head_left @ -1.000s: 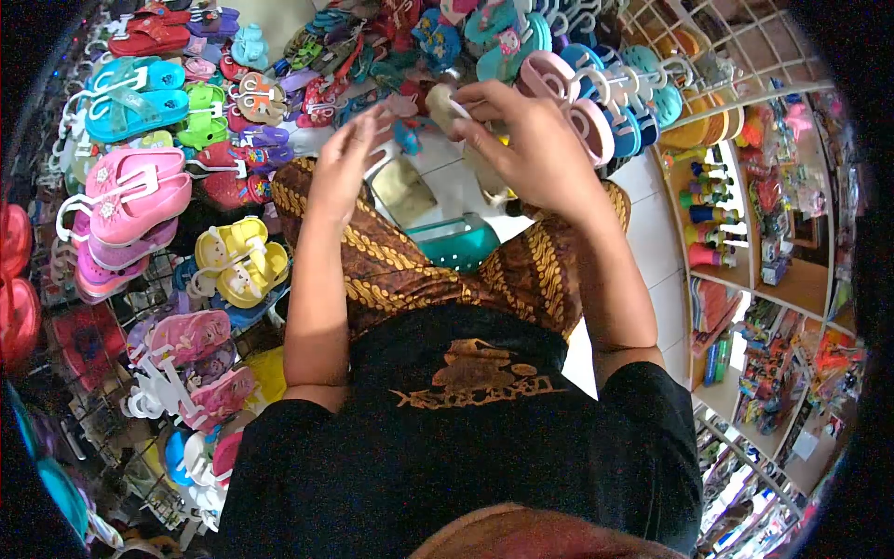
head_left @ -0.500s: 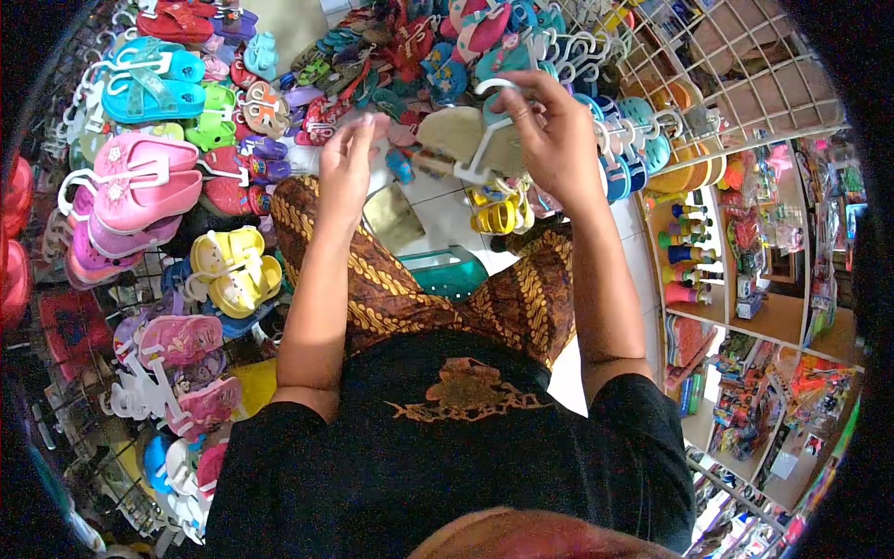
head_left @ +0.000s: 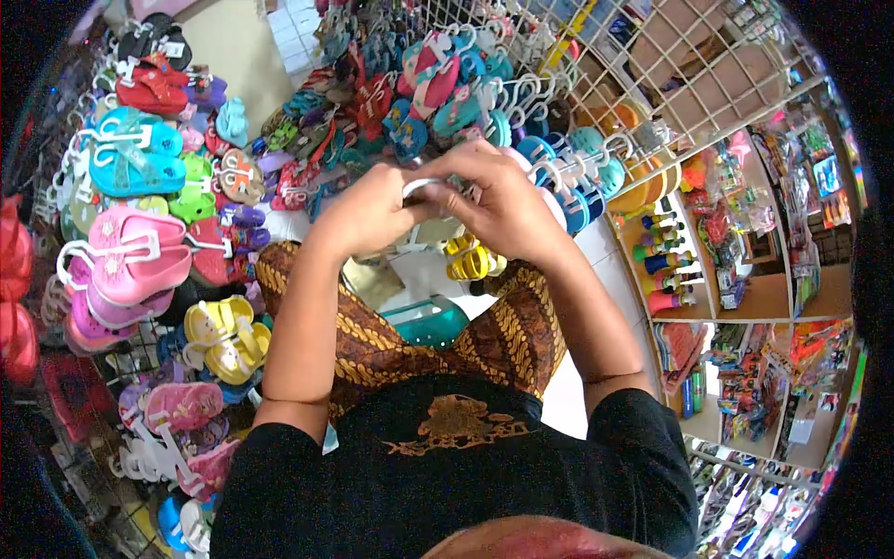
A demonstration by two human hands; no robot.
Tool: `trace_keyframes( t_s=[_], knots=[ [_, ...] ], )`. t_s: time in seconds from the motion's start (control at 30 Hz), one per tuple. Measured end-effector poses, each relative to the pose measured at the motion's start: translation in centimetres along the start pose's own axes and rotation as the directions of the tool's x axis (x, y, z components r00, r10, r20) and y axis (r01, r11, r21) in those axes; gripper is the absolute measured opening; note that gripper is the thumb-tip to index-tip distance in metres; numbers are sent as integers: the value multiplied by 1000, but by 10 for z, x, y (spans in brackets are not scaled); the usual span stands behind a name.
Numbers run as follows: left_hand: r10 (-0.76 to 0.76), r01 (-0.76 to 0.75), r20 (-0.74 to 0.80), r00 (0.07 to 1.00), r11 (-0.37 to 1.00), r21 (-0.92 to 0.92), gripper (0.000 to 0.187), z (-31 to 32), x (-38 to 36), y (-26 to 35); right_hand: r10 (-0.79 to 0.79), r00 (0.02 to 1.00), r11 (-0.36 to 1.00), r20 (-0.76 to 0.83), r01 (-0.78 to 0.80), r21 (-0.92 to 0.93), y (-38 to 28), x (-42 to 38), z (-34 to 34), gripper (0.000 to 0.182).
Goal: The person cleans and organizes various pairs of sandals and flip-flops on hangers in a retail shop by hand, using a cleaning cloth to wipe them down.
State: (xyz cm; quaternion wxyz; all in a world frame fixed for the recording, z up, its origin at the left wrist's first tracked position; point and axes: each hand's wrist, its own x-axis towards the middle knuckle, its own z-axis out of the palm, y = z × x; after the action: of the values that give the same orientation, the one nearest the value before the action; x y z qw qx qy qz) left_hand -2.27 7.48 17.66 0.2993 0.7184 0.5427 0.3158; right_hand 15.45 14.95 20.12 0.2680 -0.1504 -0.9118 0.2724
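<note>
A white plastic hanger point(head_left: 421, 186) shows between my two hands, its lower part mostly hidden by my fingers. My right hand point(head_left: 494, 200) is closed on the hanger, with the thumb pointing left beneath its hook. Close against it on the left, my left hand point(head_left: 372, 210) has its fingers curled in; what it holds, if anything, is hidden. Just below my right hand hang yellow sandals point(head_left: 473, 262). A teal dotted item point(head_left: 433, 323) lies lower down between my knees.
Sandals on hangers crowd the left side, including pink shoes point(head_left: 140, 252) and yellow clogs point(head_left: 228, 340). More footwear hangs ahead beside a white wire grid point(head_left: 708, 56). Shelves of toys and packets point(head_left: 764, 319) stand at the right.
My hands have come together from apart, and the hanger has moved left with my right hand. My left hand has gone from loosely raised to curled in. The view has shifted slightly.
</note>
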Motion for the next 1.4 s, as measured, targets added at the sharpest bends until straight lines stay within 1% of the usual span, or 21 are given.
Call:
trace_keyframes(
  t_s=[0.07,0.13,0.17,0.2,0.23,0.27,0.33,0.37,0.43,0.47,0.57,0.6,0.67,0.7,0.8,0.83,0.93,1.03,1.13,1.27,1.4],
  knots=[
    [70,-73,-149,986,997,-13,26,28,1,-27,-84,992,995,99,88,-42,8,1,-10,17],
    [-71,64,-162,984,997,-50,25,37,-5,-35,24,998,993,53,-18,-116,11,5,-31,17],
    [-142,132,-169,975,989,-68,25,42,-9,-40,83,996,971,-13,-84,-225,14,9,-48,18],
    [-192,162,-251,949,978,-135,25,52,-12,-54,43,991,968,-124,-72,-240,24,15,-64,18],
    [-246,185,-325,913,961,-206,26,67,-17,-75,73,978,919,-197,-143,-368,38,22,-81,19],
    [-306,233,-367,879,945,-229,26,79,-20,-90,189,949,854,-252,-286,-435,43,30,-99,21],
    [-422,350,-423,802,905,-241,28,99,-28,-116,225,949,759,-220,-313,-571,98,43,-134,25],
    [-476,420,-442,760,879,-225,29,107,-31,-125,334,925,714,-183,-375,-592,124,49,-148,24],
    [-494,455,-466,734,867,-202,29,122,-36,-138,486,858,576,-164,-456,-678,174,61,-158,25],
    [-504,474,-482,717,859,-194,29,129,-38,-147,555,817,501,-158,-480,-720,191,63,-156,26],
    [-472,471,-450,758,874,-124,28,138,-41,-165,567,813,354,-134,-387,-851,221,61,-138,28],
    [-457,470,-441,772,878,-87,28,139,-43,-167,531,832,351,-159,-386,-853,220,58,-131,27],
    [-433,425,-440,787,897,-122,27,142,-46,-179,455,865,347,-211,-390,-853,219,52,-120,27],
    [-420,403,-439,794,905,-136,26,144,-46,-184,496,835,393,-239,-461,-796,219,55,-121,26],
    [-398,361,-470,788,917,-171,25,151,-50,-195,426,874,401,-234,-414,-817,221,53,-120,25],
    [-412,369,-466,783,911,-185,25,153,-51,-197,431,847,404,-311,-489,-773,217,52,-116,25],
    [-462,406,-442,769,887,-222,25,155,-49,-195,322,920,454,-223,-357,-816,213,49,-118,27],
    [-490,434,-414,767,872,-227,25,155,-48,-191,412,851,517,-326,-512,-686,222,53,-129,29],
    [-449,401,-434,781,893,-202,25,156,-45,-194,299,863,501,-406,-505,-703,230,53,-131,30],
    [-453,404,-435,778,891,-206,25,158,-43,-200,158,903,550,-398,-416,-724,234,52,-131,28],
    [-476,412,-421,772,879,-240,25,157,-42,-196,168,886,577,-432,-444,-686,233,58,-128,27]
  ],
)
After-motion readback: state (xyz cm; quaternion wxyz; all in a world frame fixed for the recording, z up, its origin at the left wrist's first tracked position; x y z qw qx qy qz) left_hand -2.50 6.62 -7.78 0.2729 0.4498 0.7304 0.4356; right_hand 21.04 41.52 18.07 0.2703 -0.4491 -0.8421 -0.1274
